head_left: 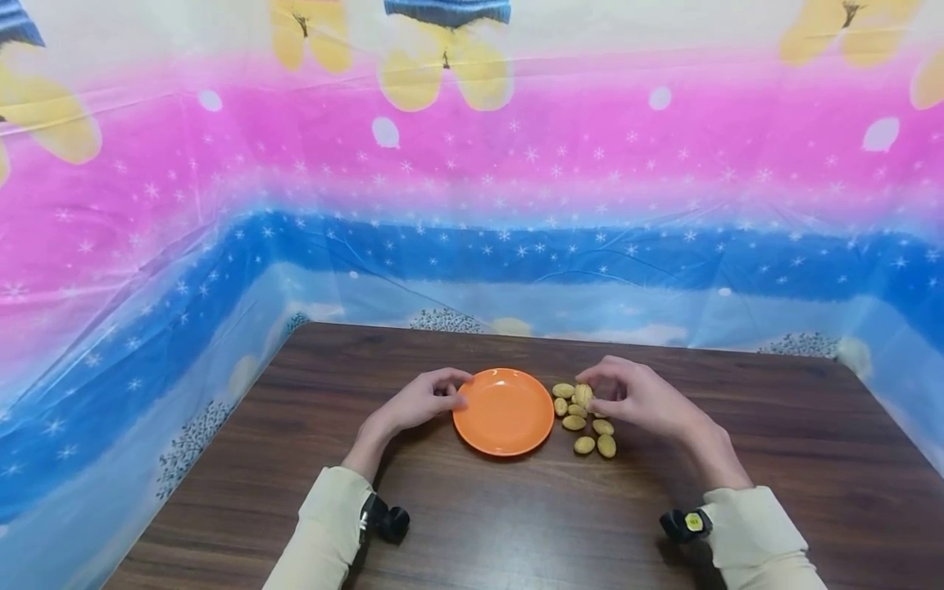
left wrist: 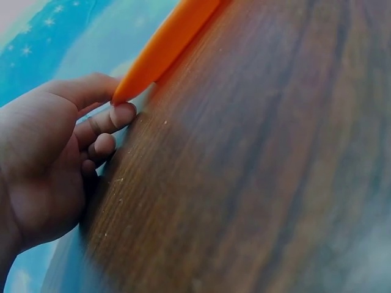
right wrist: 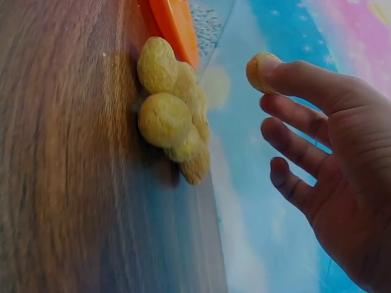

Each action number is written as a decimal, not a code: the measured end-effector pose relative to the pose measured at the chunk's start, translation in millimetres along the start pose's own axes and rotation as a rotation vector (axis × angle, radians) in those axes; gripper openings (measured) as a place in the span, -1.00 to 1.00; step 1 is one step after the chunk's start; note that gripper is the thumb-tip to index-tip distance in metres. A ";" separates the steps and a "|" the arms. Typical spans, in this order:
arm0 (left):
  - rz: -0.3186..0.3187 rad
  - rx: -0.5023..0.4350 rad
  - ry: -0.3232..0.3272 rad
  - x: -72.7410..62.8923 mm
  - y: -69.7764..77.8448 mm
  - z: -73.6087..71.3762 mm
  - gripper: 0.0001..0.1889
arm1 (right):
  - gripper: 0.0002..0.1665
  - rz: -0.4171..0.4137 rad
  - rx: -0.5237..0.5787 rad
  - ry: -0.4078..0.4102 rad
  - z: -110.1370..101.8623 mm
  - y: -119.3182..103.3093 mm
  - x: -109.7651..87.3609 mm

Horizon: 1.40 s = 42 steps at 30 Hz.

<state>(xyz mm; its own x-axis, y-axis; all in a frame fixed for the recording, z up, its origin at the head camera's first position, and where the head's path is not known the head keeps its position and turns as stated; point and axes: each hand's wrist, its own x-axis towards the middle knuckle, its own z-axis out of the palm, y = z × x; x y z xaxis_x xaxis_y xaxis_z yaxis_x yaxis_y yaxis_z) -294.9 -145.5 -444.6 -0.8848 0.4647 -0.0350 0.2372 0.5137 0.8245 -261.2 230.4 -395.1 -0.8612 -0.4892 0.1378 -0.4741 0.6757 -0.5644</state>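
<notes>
A round orange plate (head_left: 504, 412) lies on the table. My left hand (head_left: 422, 401) pinches its left rim between thumb and fingers. In the left wrist view the plate's edge (left wrist: 160, 52) shows between the thumb and index finger. To the plate's right is a loose cluster of wrinkled, yellow-green oval pieces (head_left: 574, 423), nut-like in look. My right hand (head_left: 649, 399) pinches one oval piece (head_left: 583, 396) with thumb and index finger, above the cluster. In the right wrist view that held piece (right wrist: 259, 72) is apart from the pile (right wrist: 164, 120), and the other fingers are loosely bent.
A dark wood-grain table (head_left: 472, 524) carries everything. Behind it and along its sides hangs a pink and blue patterned cloth (head_left: 472, 246). Each wrist wears a small black camera, such as the one on the right (head_left: 684, 525).
</notes>
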 end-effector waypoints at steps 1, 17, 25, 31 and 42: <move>0.001 -0.002 0.001 -0.3 0.2 -0.3 -0.58 | -0.54 -0.002 -0.007 0.001 0.5 -1.4 2.8; 0.001 -0.005 0.007 -0.9 1.3 0.5 -0.58 | -0.55 -0.049 -0.047 -0.013 13.7 -30.0 37.6; -0.014 0.061 0.048 -2.7 5.6 6.3 -0.59 | -0.59 -0.019 -0.102 -0.025 30.7 -41.8 52.9; 0.002 0.150 0.087 -3.3 12.4 7.2 -0.59 | -0.60 -0.014 -0.144 -0.033 42.4 -46.3 65.1; -0.016 0.075 0.112 -2.8 14.6 9.6 -0.54 | -0.58 -0.011 -0.152 -0.053 60.5 -43.7 85.2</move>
<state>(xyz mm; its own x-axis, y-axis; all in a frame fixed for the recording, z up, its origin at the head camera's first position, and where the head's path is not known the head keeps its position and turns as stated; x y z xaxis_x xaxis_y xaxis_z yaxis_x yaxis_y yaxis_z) -285.0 -132.3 -437.8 -0.9269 0.3747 0.0189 0.2483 0.5748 0.7797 -302.7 125.8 -407.9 -0.8471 -0.5223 0.0978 -0.5087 0.7440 -0.4332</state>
